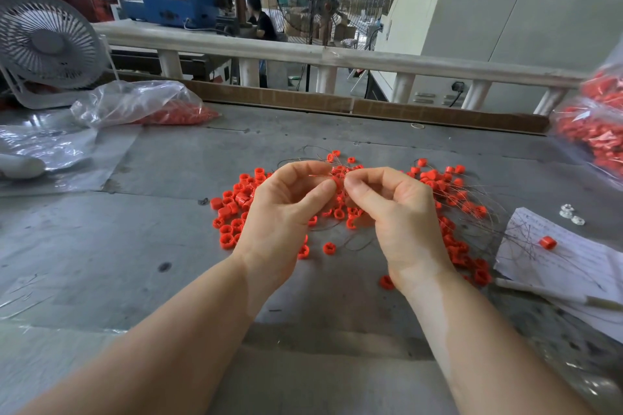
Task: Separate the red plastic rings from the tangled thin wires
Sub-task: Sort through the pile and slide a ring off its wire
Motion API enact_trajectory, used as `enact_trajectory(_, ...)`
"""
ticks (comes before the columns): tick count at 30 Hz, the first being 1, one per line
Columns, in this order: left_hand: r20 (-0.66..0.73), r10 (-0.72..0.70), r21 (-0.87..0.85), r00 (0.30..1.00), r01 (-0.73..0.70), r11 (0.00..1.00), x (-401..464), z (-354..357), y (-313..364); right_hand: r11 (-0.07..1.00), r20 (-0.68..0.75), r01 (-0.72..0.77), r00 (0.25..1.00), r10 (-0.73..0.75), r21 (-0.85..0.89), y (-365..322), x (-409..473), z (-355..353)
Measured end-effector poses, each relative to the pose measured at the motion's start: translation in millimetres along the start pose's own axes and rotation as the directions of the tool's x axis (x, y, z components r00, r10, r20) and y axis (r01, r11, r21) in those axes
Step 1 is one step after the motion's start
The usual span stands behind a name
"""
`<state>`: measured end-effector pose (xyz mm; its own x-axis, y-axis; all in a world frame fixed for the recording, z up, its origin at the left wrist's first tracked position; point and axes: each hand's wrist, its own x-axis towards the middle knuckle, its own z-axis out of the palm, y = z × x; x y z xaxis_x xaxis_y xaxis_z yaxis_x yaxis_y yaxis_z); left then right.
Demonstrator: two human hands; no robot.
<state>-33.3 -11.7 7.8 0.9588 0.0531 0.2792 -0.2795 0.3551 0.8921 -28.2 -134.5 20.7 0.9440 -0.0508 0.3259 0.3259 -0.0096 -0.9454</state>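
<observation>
Several red plastic rings [232, 209] lie scattered on the grey table [135, 246], many of them caught among thin wires [472, 199] that fan out to the right. My left hand [286, 212] and my right hand [394, 209] are raised over the middle of the pile, fingertips almost meeting. The left thumb and fingers pinch a red ring [337, 180] strung on a thin wire. The right thumb and forefinger pinch that wire just beside the ring. Rings under both palms are hidden.
A clear bag of red rings [158, 108] lies at the back left beside a small white fan [47, 44]. More bagged rings [593, 131] sit at the right edge. A written paper sheet [559, 256] with one ring on it and white nuts [571, 214] lie at right.
</observation>
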Motion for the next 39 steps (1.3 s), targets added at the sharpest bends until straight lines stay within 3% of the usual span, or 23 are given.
enact_trajectory(11, 0.043, 0.015, -0.052, 0.999, -0.013, 0.999, -2.4, 1.0, 5.2, 0.95, 0.101, -0.137, 0.989, 0.113, 0.279, -3.7, 0.0, -1.3)
enact_trajectory(21, 0.012, 0.054, 0.069, 0.998, -0.055, 0.996, -5.0, 2.1, 6.0, 0.968, 0.083, -0.065, 0.996, 0.046, 0.244, -1.3, -0.7, -1.9)
enact_trajectory(39, 0.08, -0.099, -0.041, 0.992, 0.102, 0.994, -5.5, 2.5, 6.9, 0.927, 0.206, -0.111, 0.978, 0.038, 0.357, -4.1, -2.4, -1.2)
